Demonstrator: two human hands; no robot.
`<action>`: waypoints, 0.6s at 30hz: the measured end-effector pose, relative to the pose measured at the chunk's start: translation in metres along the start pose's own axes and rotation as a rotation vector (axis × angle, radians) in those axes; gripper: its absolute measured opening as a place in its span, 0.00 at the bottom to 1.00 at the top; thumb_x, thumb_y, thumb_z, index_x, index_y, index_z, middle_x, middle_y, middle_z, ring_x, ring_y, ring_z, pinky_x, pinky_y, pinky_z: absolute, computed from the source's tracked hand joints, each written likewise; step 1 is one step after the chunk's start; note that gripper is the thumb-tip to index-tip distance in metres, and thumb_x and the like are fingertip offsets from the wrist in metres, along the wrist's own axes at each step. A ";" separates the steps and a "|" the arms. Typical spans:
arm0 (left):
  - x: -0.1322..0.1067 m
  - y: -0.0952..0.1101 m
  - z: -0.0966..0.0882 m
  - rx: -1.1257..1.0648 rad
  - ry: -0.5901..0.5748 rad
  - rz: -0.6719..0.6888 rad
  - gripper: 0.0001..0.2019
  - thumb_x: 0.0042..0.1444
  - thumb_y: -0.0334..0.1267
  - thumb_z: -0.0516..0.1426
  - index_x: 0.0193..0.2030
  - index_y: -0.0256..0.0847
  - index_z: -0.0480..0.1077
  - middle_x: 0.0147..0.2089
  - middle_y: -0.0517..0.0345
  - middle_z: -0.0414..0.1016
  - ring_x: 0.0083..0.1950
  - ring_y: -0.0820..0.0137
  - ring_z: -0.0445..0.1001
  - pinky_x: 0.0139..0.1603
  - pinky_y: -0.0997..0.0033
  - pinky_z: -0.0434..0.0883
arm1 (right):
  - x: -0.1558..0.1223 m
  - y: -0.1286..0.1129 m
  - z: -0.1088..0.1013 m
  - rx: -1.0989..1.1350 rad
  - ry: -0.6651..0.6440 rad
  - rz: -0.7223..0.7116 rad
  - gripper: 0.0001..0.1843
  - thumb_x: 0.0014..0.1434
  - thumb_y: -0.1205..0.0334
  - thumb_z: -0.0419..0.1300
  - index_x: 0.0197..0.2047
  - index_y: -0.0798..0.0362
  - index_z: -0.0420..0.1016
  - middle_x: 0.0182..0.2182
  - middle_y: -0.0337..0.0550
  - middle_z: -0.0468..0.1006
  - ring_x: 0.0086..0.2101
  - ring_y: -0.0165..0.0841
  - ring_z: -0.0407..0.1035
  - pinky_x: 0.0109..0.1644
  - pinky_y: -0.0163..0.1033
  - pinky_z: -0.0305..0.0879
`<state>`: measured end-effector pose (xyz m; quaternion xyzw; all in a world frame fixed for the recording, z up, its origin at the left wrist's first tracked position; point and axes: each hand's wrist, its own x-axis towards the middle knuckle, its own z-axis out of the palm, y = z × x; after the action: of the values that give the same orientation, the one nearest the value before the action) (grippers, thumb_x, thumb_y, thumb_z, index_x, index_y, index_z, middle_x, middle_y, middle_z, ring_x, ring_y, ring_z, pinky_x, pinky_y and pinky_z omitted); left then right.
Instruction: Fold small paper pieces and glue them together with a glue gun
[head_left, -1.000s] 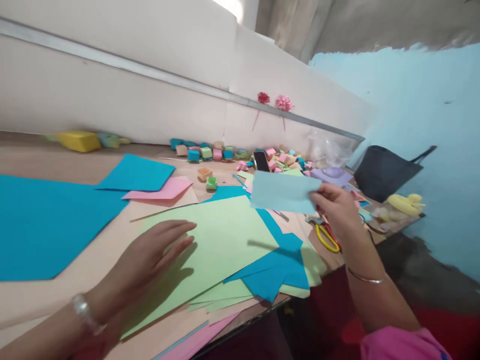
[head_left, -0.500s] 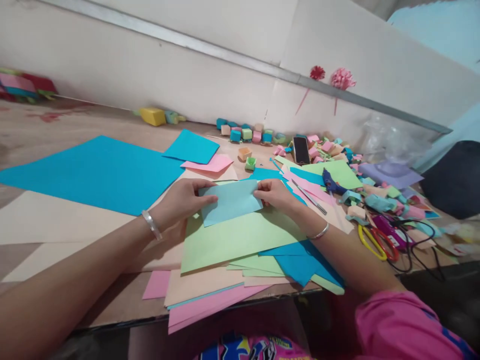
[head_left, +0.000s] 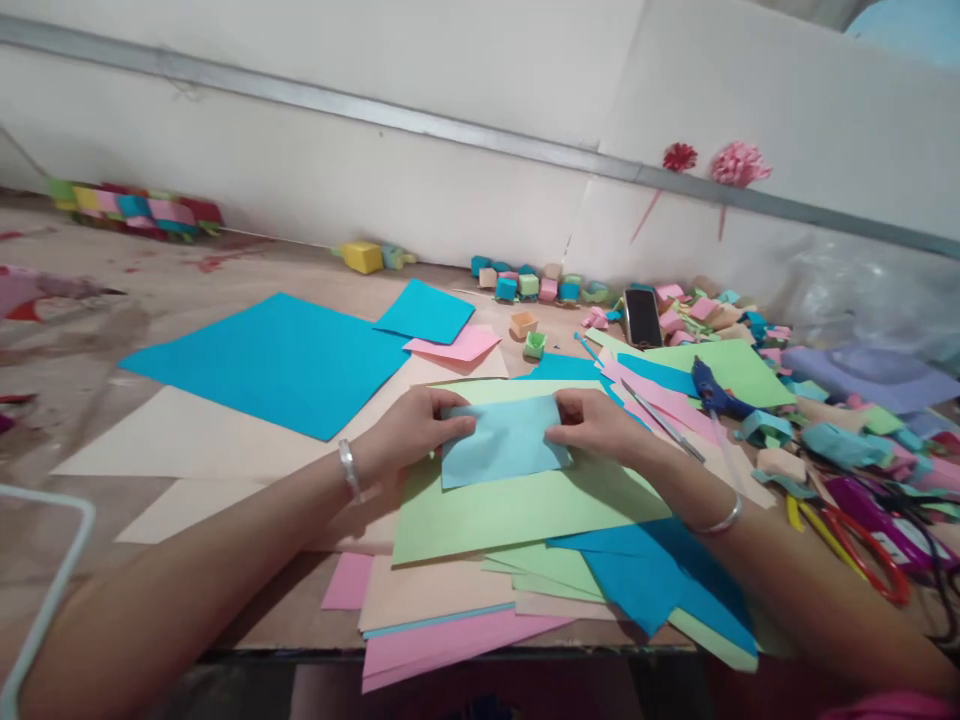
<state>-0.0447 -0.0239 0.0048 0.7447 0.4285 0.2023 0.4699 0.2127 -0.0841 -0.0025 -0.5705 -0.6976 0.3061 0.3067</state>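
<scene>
- L. hand [head_left: 427,428] is clamping on the light-blue paper [head_left: 504,445] at its L. end; the thumb is lying on the upper face, the fingers are going behind, prob. so the thin sheet is not slipping.
- R. hand [head_left: 596,425] is gripping the R. end in the same way, approx. level w/ the other; I think two opposite holds are keeping the paper straight and flat.
- This paper is staying between both hands, over the large pale-green sheet [head_left: 517,515], facing the person; whether its lower edge is touching the sheet, I cannot tell.
- The green sheet is lying under the work, on other papers, perhaps serving as a smooth base.
- The big blue sheet [head_left: 274,365] is resting flat on the L. side, w/ the small blue sheet [head_left: 427,310] and pink sheet [head_left: 461,345] near its R. corner; prob. they are waiting there so the middle is not getting crowded.
- Glue gun [head_left: 712,390], scissors [head_left: 831,536] and phone [head_left: 643,318] are sitting on the R. side, I suppose for easy reach, among folded paper pieces etc.
- Small paper boxes [head_left: 529,285] are standing in a row by the wall [head_left: 360,190], seemingly for keeping them from being crushed.
</scene>
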 end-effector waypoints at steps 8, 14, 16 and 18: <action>-0.002 0.000 0.003 0.393 0.050 0.221 0.09 0.53 0.42 0.59 0.34 0.40 0.77 0.33 0.56 0.79 0.34 0.67 0.73 0.34 0.70 0.67 | -0.004 0.015 0.010 -0.146 0.108 -0.037 0.03 0.52 0.64 0.58 0.28 0.52 0.72 0.24 0.36 0.70 0.26 0.29 0.62 0.31 0.35 0.57; -0.004 -0.002 0.006 0.531 0.011 0.345 0.03 0.53 0.32 0.59 0.33 0.39 0.75 0.33 0.57 0.76 0.34 0.69 0.72 0.35 0.71 0.66 | -0.006 0.017 0.003 -0.249 0.068 -0.197 0.07 0.51 0.68 0.62 0.35 0.52 0.74 0.33 0.42 0.75 0.34 0.34 0.65 0.39 0.39 0.60; -0.007 -0.003 0.007 0.578 0.012 0.428 0.04 0.54 0.29 0.57 0.32 0.39 0.74 0.33 0.57 0.74 0.34 0.69 0.71 0.35 0.72 0.66 | -0.007 0.016 0.001 -0.369 0.046 -0.361 0.06 0.53 0.71 0.60 0.35 0.52 0.74 0.34 0.43 0.76 0.37 0.35 0.64 0.41 0.39 0.60; -0.010 -0.004 0.008 0.624 0.003 0.521 0.08 0.54 0.25 0.54 0.32 0.39 0.73 0.34 0.56 0.73 0.35 0.70 0.69 0.36 0.72 0.65 | -0.008 0.013 -0.001 -0.529 0.026 -0.527 0.10 0.56 0.75 0.54 0.30 0.52 0.72 0.30 0.44 0.74 0.36 0.35 0.63 0.39 0.38 0.58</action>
<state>-0.0458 -0.0354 -0.0012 0.9349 0.2672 0.1759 0.1536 0.2228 -0.0901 -0.0122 -0.4346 -0.8717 0.0186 0.2257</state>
